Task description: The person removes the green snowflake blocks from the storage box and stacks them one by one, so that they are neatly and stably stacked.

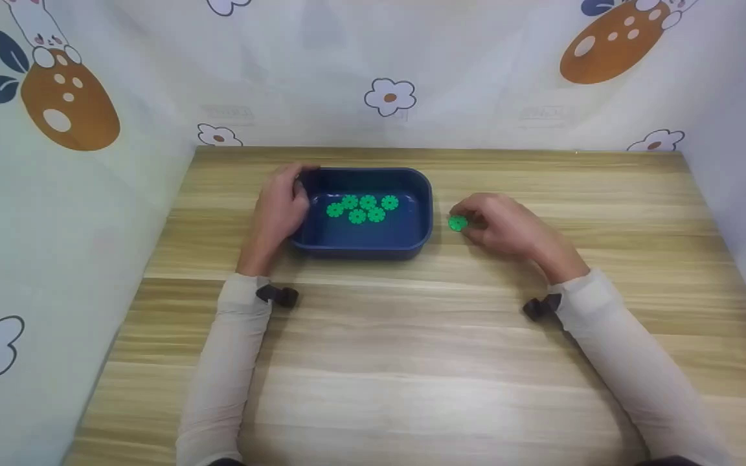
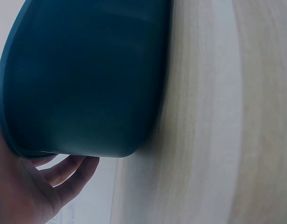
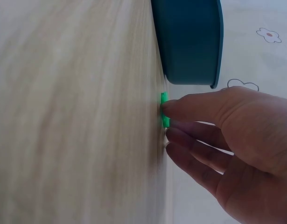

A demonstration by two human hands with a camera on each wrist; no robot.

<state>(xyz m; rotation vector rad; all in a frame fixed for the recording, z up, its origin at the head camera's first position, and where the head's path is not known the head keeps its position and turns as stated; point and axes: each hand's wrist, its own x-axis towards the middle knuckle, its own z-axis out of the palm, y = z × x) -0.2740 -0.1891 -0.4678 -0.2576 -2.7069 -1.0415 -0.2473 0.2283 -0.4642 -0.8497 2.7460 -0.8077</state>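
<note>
A dark blue rectangular tub (image 1: 373,251) stands on the table, and several green notched plastic discs (image 1: 357,216) lie on its floor. My left hand (image 1: 280,202) grips the tub's left end by the rim; the left wrist view shows fingers curled against the tub wall (image 2: 87,84). Right of the tub, my right hand (image 1: 501,223) pinches one more green disc (image 1: 458,223) at table level. In the right wrist view the thumb covers part of this disc (image 3: 164,122), which is seen edge-on. The other fingers curve close to the tabletop.
The wood-grain table (image 1: 412,362) meets a pale patterned backdrop (image 1: 463,84) at its back edge, with more of it at the left side. Dark wrist straps with small cameras (image 1: 285,297) sit on both sleeves.
</note>
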